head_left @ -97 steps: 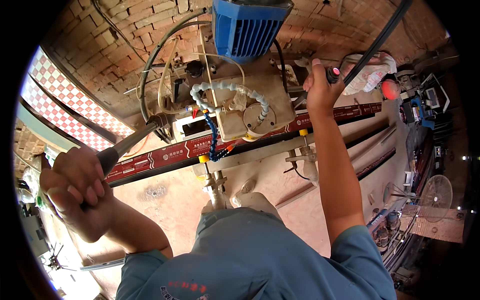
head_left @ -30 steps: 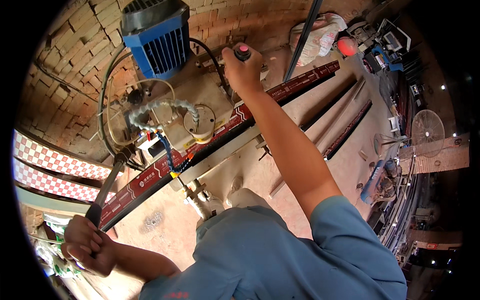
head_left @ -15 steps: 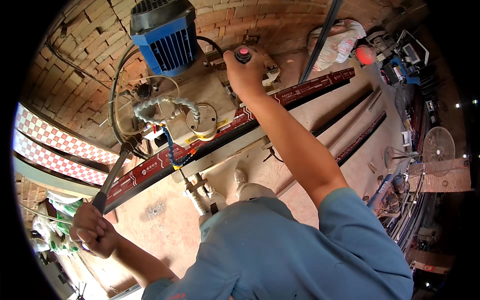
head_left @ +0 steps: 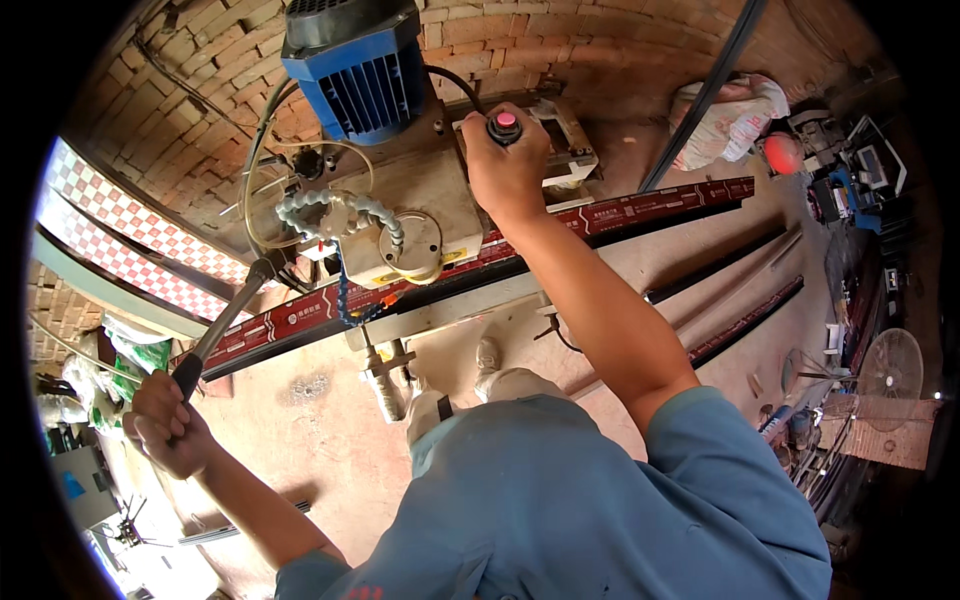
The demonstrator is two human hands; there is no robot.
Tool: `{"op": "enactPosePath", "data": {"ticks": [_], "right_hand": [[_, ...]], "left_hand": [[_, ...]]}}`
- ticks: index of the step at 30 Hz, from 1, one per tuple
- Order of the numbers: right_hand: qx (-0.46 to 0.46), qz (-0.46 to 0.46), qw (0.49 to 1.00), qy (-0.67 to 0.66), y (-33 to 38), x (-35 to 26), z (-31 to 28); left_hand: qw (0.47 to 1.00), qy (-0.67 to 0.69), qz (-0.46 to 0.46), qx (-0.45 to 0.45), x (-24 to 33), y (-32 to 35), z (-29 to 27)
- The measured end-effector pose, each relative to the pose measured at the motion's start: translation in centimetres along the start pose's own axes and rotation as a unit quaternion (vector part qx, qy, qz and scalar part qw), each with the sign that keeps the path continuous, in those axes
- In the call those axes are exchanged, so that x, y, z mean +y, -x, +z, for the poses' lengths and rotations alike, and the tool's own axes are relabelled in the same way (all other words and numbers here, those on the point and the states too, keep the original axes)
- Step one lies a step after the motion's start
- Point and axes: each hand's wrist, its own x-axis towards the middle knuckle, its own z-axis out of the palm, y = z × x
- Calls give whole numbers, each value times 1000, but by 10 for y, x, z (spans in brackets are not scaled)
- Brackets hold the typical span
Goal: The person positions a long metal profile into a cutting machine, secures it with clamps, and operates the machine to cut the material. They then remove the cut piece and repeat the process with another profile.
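Note:
My left hand (head_left: 168,428) is wrapped round the black grip of a long metal lever (head_left: 232,312). The lever slopes up to a joint on the left side of a drilling or cutting machine with a blue motor (head_left: 360,95). At the machine's far right, my right hand (head_left: 507,180) grips a black handle topped by a pink-red push button (head_left: 506,121). Running across the machine is a long dark profile (head_left: 660,208) with red printed film. Segmented coolant hoses (head_left: 296,215) curl over the machine head. On its near side sits a clamp cylinder (head_left: 383,385).
Dark profiles (head_left: 752,322) lie on the floor at the right. Beyond them stands a fan (head_left: 890,372). A filled sack (head_left: 722,115) rests near the brick wall (head_left: 560,40). Red-and-white checkered panels (head_left: 130,235) lie at the left. My feet are below the machine's near edge.
The view has turned slightly, so the machine and profile appear farther right. My left hand sits a little farther left and higher in the picture. Both hands keep their holds.

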Motion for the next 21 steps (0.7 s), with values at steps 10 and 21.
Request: {"op": "enactPosePath", "data": {"ticks": [10,21], "right_hand": [[45,-33,998,-24,-2,17,10],[41,7,994,-99,-1,40,8]], "left_hand": [[999,15,42,15,-4,22,-1],[995,-34,92,-14,-8,70,-9]]}}
